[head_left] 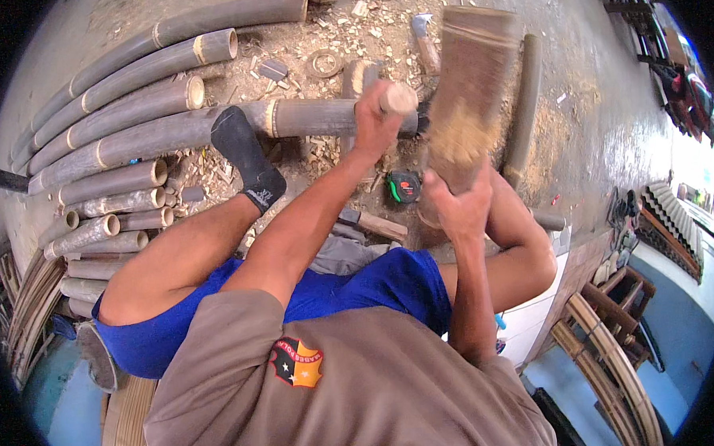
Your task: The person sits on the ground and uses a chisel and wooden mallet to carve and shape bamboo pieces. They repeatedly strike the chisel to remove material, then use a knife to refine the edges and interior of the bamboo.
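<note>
My left hand is closed around a round-ended wooden handle, above the end of a thick bamboo pole. The tool's working end is hidden below the hand. My right hand grips the narrow lower end of a club-shaped piece of bamboo. This piece is wide at the top, pale and rough round its middle, and blurred by motion. My left foot in a dark sock presses on the bamboo pole. A black and green tape measure lies between my hands and my lap.
Several bamboo poles lie side by side at the left, with shorter pieces nearer me. A hatchet rests among wood chips at the far side. Another pole lies at the right. Bamboo strips lean near a wooden stool.
</note>
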Available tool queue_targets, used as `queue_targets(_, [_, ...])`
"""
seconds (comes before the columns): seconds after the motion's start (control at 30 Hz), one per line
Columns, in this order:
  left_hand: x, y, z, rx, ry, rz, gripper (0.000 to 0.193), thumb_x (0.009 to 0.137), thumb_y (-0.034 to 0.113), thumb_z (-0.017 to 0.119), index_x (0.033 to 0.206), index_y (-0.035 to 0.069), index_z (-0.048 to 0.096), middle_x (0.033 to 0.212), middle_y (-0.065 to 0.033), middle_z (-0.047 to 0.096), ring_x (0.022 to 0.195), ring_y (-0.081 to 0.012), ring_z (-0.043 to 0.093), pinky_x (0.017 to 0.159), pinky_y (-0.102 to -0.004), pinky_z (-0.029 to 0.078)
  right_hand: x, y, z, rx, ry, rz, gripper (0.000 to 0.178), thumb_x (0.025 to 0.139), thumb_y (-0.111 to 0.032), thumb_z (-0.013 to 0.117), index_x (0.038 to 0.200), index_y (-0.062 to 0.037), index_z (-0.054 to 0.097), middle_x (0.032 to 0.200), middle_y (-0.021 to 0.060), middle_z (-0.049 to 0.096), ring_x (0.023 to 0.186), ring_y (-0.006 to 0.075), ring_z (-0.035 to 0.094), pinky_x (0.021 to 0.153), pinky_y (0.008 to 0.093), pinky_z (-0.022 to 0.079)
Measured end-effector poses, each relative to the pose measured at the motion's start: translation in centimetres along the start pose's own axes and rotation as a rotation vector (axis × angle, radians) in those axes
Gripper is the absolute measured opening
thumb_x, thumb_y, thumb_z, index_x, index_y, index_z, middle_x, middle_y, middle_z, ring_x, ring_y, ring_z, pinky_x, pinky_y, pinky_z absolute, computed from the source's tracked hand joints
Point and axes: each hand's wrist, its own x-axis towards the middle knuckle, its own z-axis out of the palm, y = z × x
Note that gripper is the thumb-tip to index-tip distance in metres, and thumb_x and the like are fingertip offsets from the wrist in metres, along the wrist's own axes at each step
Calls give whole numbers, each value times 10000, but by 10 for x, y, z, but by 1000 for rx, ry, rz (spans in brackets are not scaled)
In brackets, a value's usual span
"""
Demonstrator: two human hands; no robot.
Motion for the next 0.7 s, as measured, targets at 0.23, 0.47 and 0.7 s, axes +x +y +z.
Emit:
queue_targets(0.23, [-16,14,-10,289,-243,125,382,715,79,736,1079,18,637,1026,-129,656,1003,-306,633,906,-404,492,-13,-6,-15,-59,-72,119,713,783,-289,822,1371,-6,534,1108,200,721,1046,294,705,930,403,535])
queue_targets(0.47, [-11,-5,3,302,-222,227,421,667,72,786,1067,40,658,1023,-153,650,993,-384,620,895,-450,505,-20,0,-23,139,-8,102,626,816,-255,814,1320,8,552,1134,154,702,1056,225,667,938,372,518])
queue_targets(0.7, [-12,4,-2,250,-289,114,386,666,71,803,1017,53,641,1000,-140,642,967,-362,626,868,-445,516,-13,-3,-32,-92,-82,91,656,801,-257,825,1330,7,539,1141,181,715,1055,258,687,933,395,526])
